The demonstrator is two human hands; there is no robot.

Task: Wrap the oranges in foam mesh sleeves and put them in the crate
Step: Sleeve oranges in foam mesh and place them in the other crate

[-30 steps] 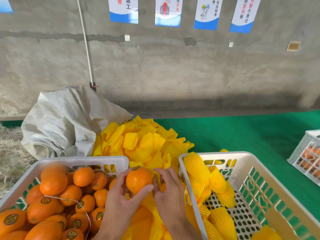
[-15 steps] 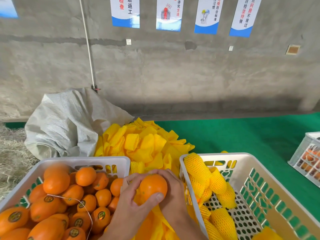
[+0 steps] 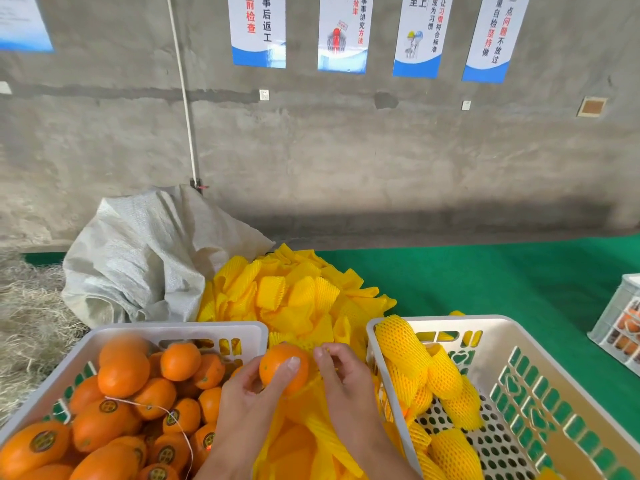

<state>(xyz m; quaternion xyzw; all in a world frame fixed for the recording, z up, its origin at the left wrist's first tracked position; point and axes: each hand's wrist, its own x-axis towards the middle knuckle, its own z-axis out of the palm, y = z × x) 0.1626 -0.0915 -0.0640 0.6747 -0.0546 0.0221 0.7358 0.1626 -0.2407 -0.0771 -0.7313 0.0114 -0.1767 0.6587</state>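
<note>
My left hand [image 3: 247,398] grips a bare orange [image 3: 282,367] between the two crates, thumb across its front. My right hand [image 3: 346,379] pinches the edge of a yellow foam mesh sleeve [image 3: 304,386] that sits against the orange's right and lower side. The left white crate [image 3: 173,332] holds several unwrapped oranges [image 3: 123,375], some with stickers. The right white crate [image 3: 460,322] holds several wrapped oranges [image 3: 401,344] along its left side. A heap of loose yellow sleeves [image 3: 294,296] lies behind and under my hands.
A crumpled white woven sack [image 3: 145,261] lies behind the left crate, with straw [image 3: 27,317] to its left. Green matting [image 3: 502,282] covers the floor on the right, where a third white crate [image 3: 620,327] stands at the edge. A concrete wall with posters rises behind.
The orange has travelled from over the left crate's corner toward the gap between the crates. My right hand has gone from cupping the orange to pinching the sleeve's edge beside it.
</note>
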